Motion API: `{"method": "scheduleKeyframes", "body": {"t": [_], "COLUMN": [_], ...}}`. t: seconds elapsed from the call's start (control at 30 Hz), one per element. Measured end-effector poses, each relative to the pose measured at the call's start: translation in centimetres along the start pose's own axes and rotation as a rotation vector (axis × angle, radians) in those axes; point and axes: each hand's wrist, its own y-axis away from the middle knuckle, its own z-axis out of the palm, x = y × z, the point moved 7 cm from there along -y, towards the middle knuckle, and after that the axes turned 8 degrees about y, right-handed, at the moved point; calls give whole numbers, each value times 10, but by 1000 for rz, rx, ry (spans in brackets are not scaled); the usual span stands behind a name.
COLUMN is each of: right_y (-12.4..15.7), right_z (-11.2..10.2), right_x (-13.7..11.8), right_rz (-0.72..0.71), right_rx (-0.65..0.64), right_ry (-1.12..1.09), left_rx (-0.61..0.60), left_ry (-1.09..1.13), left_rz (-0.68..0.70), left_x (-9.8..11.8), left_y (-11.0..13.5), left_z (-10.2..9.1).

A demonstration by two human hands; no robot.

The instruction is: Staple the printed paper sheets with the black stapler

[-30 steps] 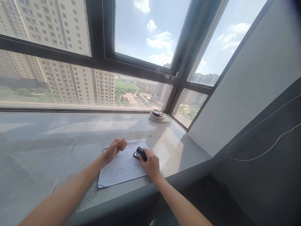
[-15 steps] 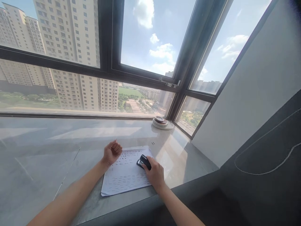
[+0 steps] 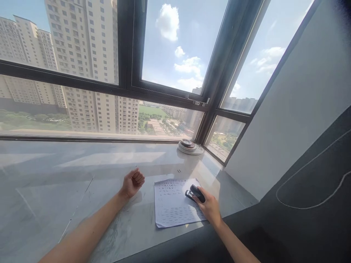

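A sheet of printed paper point(image 3: 171, 204) lies on the pale marble window ledge point(image 3: 68, 175) near its front edge. My right hand point(image 3: 210, 207) grips a black stapler point(image 3: 195, 193) at the paper's right edge. My left hand point(image 3: 133, 181) rests on the ledge to the left of the paper, apart from it. Its fingers are curled into a loose fist with nothing visible in them.
A stack of small round plates point(image 3: 189, 147) sits in the far right corner of the ledge by the window frame. A small dark bit point(image 3: 179, 171) lies on the ledge beyond the paper. A grey wall point(image 3: 287, 109) rises to the right, with a dark surface below it.
My right hand has slid the paper and stapler to the right. My left hand has come off the paper and closed into a fist on the bare ledge.
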Motion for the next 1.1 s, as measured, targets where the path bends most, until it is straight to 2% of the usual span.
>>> {"method": "scheduleKeyframes", "body": {"t": [0.2,0.3,0.37,0.43,0.47,0.53,0.57,0.63,0.8,1.1], "right_y": [2,-2,-10,-19,-23,-32,-36,-39,-37,-39], "right_z": [5,-3,-18,-31,-33,-21,-13,0,16,15], "right_x": [-4,-3,12,42,59,84,92,101,108,108], "right_rz": [18,-1,36,174,257,311,278,213,164,165], "right_rx": [-23,-29,78,208,223,72,-1,-66,-99,-88], "right_ry": [-34,-134,-228,-225,-157,45,139,297,448,458], "left_rx": [9,19,23,27,29,31,31,30,23,37], "left_ry": [-11,-25,-37,-57,-68,-88,-95,-103,-121,-125], "left_rz": [1,1,-4,-11,-13,-11,-10,-8,3,6], "left_x": [-1,-1,-2,-2,-3,-3,-3,-3,-1,-2], "left_y": [-2,-1,-1,-1,-1,-2,-2,-2,0,-1], "left_z": [-6,-5,-4,-4,-4,-4,-4,-4,-3,-3]}}
